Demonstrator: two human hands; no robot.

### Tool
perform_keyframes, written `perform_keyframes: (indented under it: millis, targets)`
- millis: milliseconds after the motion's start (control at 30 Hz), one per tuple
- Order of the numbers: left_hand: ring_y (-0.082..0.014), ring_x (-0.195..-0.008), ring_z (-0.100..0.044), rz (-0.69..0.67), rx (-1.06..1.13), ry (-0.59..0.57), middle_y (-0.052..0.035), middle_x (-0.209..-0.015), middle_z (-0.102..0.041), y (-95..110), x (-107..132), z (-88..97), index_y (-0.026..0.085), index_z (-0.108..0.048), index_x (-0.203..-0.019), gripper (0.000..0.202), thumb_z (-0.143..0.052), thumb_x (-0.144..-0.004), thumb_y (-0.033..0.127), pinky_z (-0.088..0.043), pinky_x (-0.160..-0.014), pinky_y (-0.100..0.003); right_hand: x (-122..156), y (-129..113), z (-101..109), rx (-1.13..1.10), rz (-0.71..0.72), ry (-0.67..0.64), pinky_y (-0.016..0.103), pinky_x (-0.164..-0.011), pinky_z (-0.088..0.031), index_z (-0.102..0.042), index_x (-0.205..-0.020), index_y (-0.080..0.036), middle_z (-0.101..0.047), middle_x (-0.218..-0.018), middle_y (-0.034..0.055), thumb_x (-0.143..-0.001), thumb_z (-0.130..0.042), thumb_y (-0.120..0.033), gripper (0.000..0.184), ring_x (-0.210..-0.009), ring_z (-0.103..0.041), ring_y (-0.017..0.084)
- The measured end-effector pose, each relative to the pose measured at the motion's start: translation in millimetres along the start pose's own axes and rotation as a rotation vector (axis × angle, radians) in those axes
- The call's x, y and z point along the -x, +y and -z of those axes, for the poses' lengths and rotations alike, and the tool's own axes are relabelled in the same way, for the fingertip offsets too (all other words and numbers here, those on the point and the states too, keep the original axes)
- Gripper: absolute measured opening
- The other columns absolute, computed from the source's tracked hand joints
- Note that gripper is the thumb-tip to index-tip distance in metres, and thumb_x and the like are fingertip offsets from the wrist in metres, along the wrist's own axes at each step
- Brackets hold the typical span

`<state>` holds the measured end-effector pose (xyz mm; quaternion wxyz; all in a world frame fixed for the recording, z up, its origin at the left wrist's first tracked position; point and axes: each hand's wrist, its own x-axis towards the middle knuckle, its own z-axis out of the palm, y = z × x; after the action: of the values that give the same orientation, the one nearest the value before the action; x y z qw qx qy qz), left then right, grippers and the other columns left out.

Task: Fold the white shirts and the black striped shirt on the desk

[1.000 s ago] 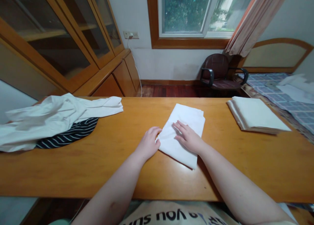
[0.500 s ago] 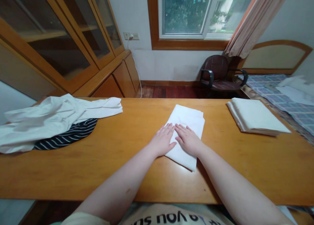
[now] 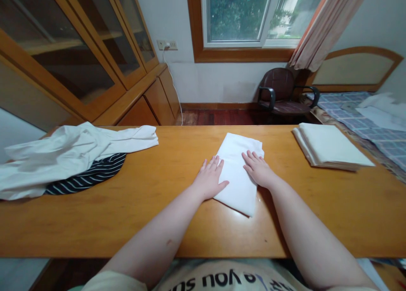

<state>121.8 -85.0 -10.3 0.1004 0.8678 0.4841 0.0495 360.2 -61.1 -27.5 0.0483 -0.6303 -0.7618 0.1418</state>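
Observation:
A folded white cloth (image 3: pixel 236 172) lies flat and slightly turned on the wooden table in front of me. My left hand (image 3: pixel 208 179) rests on its left edge, fingers spread and pointing away from me. On the right edge lies my right hand (image 3: pixel 258 170), its fingers stretched out over the fabric. Neither hand grips anything. The cloth's kind, beyond folded white fabric, cannot be made out.
On the table's (image 3: pixel 152 223) left side lies a crumpled white garment (image 3: pixel 79 149), with black-and-white striped fabric (image 3: pixel 91 174) under it. A stack of folded white cloths (image 3: pixel 330 145) sits at the right. An office chair (image 3: pixel 282 90) stands beyond the table's far edge.
My right hand has slid right, from the cloth's middle to its right edge. The left hand has stayed nearly in place, its fingers spread wider. The cloth keeps its folded shape.

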Motion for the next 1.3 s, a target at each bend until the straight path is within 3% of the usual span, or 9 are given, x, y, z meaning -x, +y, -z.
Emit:
perform_keyframes:
  millis: [133, 233, 367, 633, 800, 900, 1033, 1133, 1300]
  targets:
    - [-0.0250, -0.139, -0.025, -0.153, -0.016, 0.099, -0.0121, -0.147, -0.037, 18, 15, 8.9, 0.016, -0.044, -0.135, 0.050, -0.044, -0.089, 0.038, -0.010, -0.115, -0.046, -3, 11, 13, -0.202, 0.058, 0.068, 0.043, -0.107, -0.030, -0.058, -0.125, -0.018, -0.043, -0.143, 0.0118, -0.093, -0.034, -0.037, 0.044, -0.132, -0.038, 0.026]
    - [-0.0251, -0.137, -0.030, -0.336, 0.025, 0.065, -0.0109, -0.146, -0.039, 39, 26, 8.6, 0.019, -0.043, -0.136, 0.059, -0.047, -0.086, 0.050, -0.012, -0.114, -0.045, 0, 8, 24, -0.281, 0.027, 0.124, 0.034, -0.087, -0.045, -0.070, -0.092, -0.017, -0.068, -0.106, 0.0114, -0.092, -0.036, -0.042, 0.043, -0.099, -0.061, 0.022]
    - [-0.0268, -0.135, -0.032, -0.511, 0.027, 0.003, -0.0111, -0.145, -0.040, 57, 30, -3.0, 0.021, -0.040, -0.138, 0.068, -0.053, -0.082, 0.056, -0.016, -0.113, -0.048, 3, 5, 31, -0.233, 0.020, 0.100, 0.028, -0.067, -0.043, -0.066, -0.068, -0.017, -0.065, -0.074, 0.0068, -0.085, -0.049, -0.045, 0.037, -0.071, -0.058, 0.018]
    - [-0.0214, -0.125, -0.046, -0.657, 0.030, 0.024, -0.0063, -0.132, -0.056, 56, 26, -13.9, 0.019, -0.052, -0.128, 0.038, -0.041, -0.092, 0.026, -0.028, -0.108, -0.045, 4, 6, 30, -0.296, 0.002, 0.043, 0.025, -0.058, -0.039, -0.058, -0.063, -0.018, -0.062, -0.068, 0.0024, -0.077, -0.055, -0.035, 0.023, -0.062, -0.053, 0.014]
    - [-0.0208, -0.125, -0.047, -0.674, 0.084, 0.003, -0.0051, -0.130, -0.058, 57, 28, -12.0, 0.022, -0.055, -0.125, 0.037, -0.040, -0.094, 0.034, -0.027, -0.109, -0.046, 4, 8, 32, -0.284, 0.032, 0.011, 0.026, -0.060, -0.041, -0.058, -0.064, -0.018, -0.062, -0.069, 0.0026, -0.077, -0.054, -0.031, 0.019, -0.063, -0.055, 0.015]
    - [-0.0209, -0.126, -0.045, -0.574, 0.115, 0.035, -0.0068, -0.133, -0.055, 51, 24, -5.3, 0.022, -0.053, -0.128, 0.045, -0.042, -0.091, 0.046, -0.029, -0.109, -0.043, 5, 5, 30, -0.244, 0.051, 0.070, 0.029, -0.071, -0.045, -0.063, -0.075, -0.018, -0.066, -0.080, 0.0056, -0.077, -0.054, -0.029, 0.014, -0.075, -0.059, 0.019]
    - [-0.0250, -0.136, -0.031, -0.221, 0.034, 0.114, -0.0125, -0.146, -0.039, 35, 14, 1.2, 0.018, -0.046, -0.134, 0.049, -0.044, -0.090, 0.040, -0.020, -0.113, -0.045, 10, -13, 21, -0.157, 0.144, 0.249, 0.036, -0.098, -0.039, -0.060, -0.113, -0.014, -0.061, -0.120, 0.0137, -0.085, -0.048, -0.030, 0.034, -0.113, -0.053, 0.023]
    - [-0.0296, -0.141, -0.016, -0.102, -0.026, 0.099, -0.0180, -0.151, -0.026, 26, 8, -3.4, 0.012, -0.037, -0.140, 0.064, -0.050, -0.086, 0.044, -0.014, -0.113, -0.048, 12, -30, 8, -0.093, 0.205, 0.156, 0.043, -0.108, -0.028, -0.044, -0.135, -0.014, -0.041, -0.144, 0.0146, -0.090, -0.042, -0.034, 0.050, -0.133, -0.036, 0.024]
    - [-0.0324, -0.142, -0.010, 0.014, -0.022, 0.040, -0.0213, -0.152, -0.019, 23, 4, -14.0, 0.008, -0.026, -0.144, 0.084, -0.049, -0.080, 0.058, -0.012, -0.113, -0.049, 11, -37, -7, 0.049, 0.160, 0.000, 0.053, -0.110, -0.020, -0.031, -0.146, -0.020, -0.025, -0.152, 0.0105, -0.093, -0.034, -0.041, 0.057, -0.140, -0.020, 0.028]
